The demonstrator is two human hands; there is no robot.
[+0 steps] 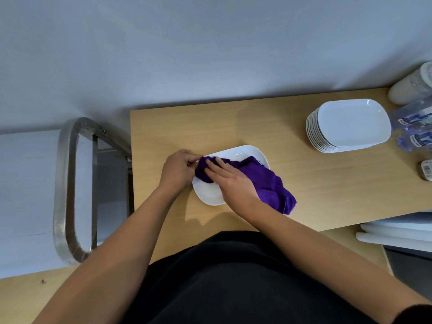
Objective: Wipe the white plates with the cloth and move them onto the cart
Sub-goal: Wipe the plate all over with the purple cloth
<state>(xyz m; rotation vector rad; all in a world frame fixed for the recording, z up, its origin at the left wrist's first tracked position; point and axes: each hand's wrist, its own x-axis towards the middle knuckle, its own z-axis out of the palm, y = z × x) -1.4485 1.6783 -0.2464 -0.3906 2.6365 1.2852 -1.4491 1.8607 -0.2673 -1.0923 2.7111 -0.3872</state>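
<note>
On the table (233, 127) near its front edge lies one white plate (209, 195), with the purple cloth (266, 183) spread across it and trailing off its right side onto the wood. The left hand (177, 170) curls its fingers round the plate's left rim, and the right hand (233, 183) presses the cloth down with straight fingers. A stack (350, 122) of plates stands well apart at the back right beside bottles (413, 127), and the cart (67, 183) stands just left of the table.

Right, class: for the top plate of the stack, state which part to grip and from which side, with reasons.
Probably best to grip the top plate by its raised rim at the left edge, coming from the left over the table. It lies flat and shallow, so only the rim offers a hold, and water bottles crowd its right side.
</note>
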